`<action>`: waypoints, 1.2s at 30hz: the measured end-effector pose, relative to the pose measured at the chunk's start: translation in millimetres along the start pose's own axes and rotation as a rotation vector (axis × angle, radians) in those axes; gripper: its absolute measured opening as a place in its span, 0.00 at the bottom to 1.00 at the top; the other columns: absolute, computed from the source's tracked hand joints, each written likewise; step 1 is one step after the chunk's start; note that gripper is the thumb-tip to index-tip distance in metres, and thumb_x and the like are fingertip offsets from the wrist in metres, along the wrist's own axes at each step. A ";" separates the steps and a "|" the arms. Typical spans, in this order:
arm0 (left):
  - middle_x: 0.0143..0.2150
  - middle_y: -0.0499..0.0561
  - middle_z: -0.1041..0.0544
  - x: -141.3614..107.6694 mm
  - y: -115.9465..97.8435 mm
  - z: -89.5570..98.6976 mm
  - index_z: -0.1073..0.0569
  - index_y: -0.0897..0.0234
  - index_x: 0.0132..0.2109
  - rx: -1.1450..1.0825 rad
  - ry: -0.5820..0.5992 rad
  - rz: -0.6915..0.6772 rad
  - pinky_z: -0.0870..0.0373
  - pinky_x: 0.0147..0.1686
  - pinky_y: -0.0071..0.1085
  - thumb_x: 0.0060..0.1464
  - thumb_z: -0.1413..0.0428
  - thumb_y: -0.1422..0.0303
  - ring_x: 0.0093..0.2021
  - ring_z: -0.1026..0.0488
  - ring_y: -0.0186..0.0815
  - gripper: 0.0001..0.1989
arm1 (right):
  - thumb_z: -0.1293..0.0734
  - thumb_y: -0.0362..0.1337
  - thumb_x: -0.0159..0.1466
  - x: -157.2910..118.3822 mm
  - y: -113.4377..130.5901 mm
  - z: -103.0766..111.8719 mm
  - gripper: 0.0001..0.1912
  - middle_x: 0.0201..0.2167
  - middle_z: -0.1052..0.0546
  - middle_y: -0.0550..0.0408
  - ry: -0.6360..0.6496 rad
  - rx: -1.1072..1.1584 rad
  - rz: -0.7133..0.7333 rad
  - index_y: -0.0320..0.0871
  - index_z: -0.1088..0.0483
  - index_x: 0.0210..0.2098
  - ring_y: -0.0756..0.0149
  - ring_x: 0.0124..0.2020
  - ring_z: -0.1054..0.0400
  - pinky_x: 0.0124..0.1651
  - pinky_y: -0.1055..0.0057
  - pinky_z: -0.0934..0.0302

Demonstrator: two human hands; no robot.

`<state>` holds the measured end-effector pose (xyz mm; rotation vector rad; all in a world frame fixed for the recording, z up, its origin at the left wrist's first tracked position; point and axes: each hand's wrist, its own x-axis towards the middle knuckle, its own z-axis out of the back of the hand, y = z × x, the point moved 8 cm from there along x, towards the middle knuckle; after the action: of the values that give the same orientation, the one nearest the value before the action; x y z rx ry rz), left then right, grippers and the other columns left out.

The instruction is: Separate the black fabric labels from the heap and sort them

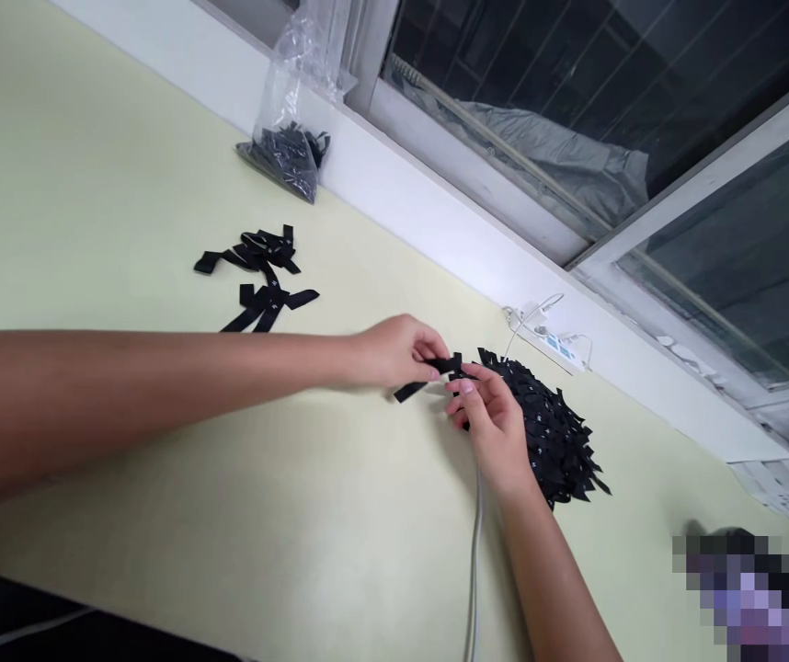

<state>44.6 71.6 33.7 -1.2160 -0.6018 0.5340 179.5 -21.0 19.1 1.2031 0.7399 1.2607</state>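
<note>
My left hand (pixel 398 354) reaches in from the left, its thumb and fingers closed on a short black ribbon strip (pixel 411 391). One end of this strip hangs out below the fingers, and the other runs toward my right hand (pixel 497 425). There my right fingers are bent together at the ribbon's far end, thumb close to the forefinger; the exact grip is partly hidden. Just behind my right hand lies a large heap of black ribbon pieces (pixel 553 432) with small white marks. A smaller scatter of black ribbon pieces (pixel 267 299) lies beyond my left forearm.
A clear plastic bag (pixel 288 147) with black pieces inside leans on the white ledge at the back. A white power strip (pixel 553 345) with cables lies behind the heap. One pale cable (pixel 475 570) crosses the table (pixel 339 515) to its front. Windows rise behind; a blurred shape (pixel 746 598) is at lower right.
</note>
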 end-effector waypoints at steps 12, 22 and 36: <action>0.38 0.51 0.19 -9.2 22.9 -25.2 0.23 0.67 0.40 -0.139 0.035 0.009 0.25 0.42 0.32 0.52 0.36 0.72 0.39 0.22 0.34 0.07 | 0.27 0.47 0.63 -2.6 -8.4 0.5 0.13 0.26 0.23 0.56 -0.008 -0.044 -0.093 0.43 0.24 0.38 0.70 0.25 0.33 0.27 0.73 0.36; 0.37 0.52 0.20 -7.2 27.7 -24.2 0.23 0.67 0.43 -0.243 0.088 0.085 0.26 0.36 0.30 0.57 0.41 0.73 0.36 0.24 0.32 0.07 | 0.27 0.49 0.64 -4.8 -5.2 14.0 0.14 0.27 0.24 0.56 -0.091 -0.045 -0.109 0.45 0.28 0.39 0.66 0.29 0.29 0.27 0.74 0.34; 0.39 0.54 0.19 -5.8 29.9 -20.3 0.25 0.67 0.41 -0.366 -0.015 0.155 0.25 0.42 0.32 0.61 0.44 0.71 0.37 0.23 0.31 0.04 | 0.21 0.45 0.56 -5.5 -11.8 11.1 0.17 0.26 0.23 0.56 -0.106 0.125 -0.227 0.44 0.30 0.33 0.66 0.27 0.28 0.26 0.74 0.35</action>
<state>52.5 61.5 -0.5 -1.6155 -0.6386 0.5796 192.2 -27.8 9.9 1.2384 0.8612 0.9683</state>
